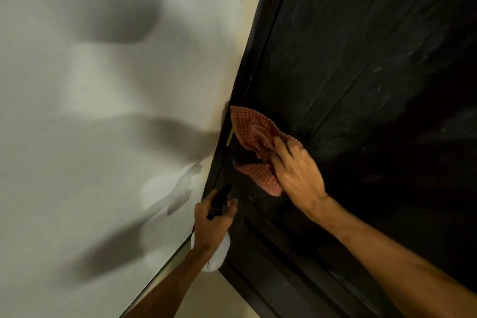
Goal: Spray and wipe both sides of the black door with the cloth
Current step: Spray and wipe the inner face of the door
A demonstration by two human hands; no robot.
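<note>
We see the right hand pressing the red checked cloth against the black door, cloth trailing toward ten o'clock. The left hand, at seven o'clock, grips the spray bottle near the door's edge.
</note>
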